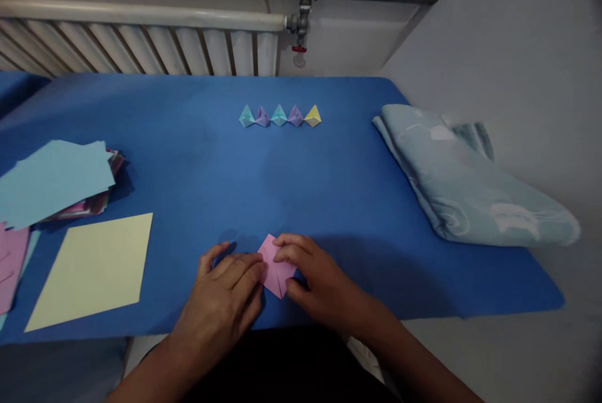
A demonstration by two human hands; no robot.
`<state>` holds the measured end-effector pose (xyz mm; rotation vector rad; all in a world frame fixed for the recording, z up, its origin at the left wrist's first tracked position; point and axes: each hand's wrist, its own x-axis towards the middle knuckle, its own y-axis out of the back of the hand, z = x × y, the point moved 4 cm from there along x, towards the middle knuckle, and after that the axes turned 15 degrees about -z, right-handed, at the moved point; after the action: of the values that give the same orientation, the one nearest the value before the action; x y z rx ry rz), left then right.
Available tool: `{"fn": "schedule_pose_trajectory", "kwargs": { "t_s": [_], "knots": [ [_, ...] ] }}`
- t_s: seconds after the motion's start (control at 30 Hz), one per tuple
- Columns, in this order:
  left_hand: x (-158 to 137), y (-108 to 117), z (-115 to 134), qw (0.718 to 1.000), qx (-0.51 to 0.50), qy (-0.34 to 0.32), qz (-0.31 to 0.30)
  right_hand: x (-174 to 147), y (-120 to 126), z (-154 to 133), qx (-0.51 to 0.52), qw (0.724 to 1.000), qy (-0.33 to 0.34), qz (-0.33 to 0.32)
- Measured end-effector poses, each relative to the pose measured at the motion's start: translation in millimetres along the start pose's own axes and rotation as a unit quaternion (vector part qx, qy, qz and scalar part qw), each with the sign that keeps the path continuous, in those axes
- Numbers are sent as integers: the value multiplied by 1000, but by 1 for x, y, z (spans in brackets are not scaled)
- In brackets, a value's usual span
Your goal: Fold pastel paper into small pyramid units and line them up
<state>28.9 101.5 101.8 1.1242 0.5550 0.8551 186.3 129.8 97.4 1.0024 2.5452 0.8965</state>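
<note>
A small pink origami paper (275, 272), folded into a square with flaps meeting along a centre crease, lies on the blue table close to my body. From the left, my left hand (224, 290) rests on the paper's left corner, its fingers together and pressing it down. My right hand (313, 274) curves over the right side, with the index and middle fingertips on the upper edge and the thumb at the right corner. The paper's side corners are partly hidden under my fingers.
A row of several small folded paper pieces (279, 116) stands toward the back. At left are a yellow sheet (96, 271), a stack of light-blue paper (59, 177) and pink sheets (13, 262). A folded pale blanket (470, 183) sits at right. Behind is a radiator (164, 49).
</note>
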Motion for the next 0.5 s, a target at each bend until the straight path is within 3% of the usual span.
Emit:
{"fn": "schedule_pose_trajectory", "kwargs": {
  "t_s": [0.5],
  "knots": [
    [1,2,-2,1000,-9,-1,16,3,-3,4,36,999,-10,38]
  ]
}}
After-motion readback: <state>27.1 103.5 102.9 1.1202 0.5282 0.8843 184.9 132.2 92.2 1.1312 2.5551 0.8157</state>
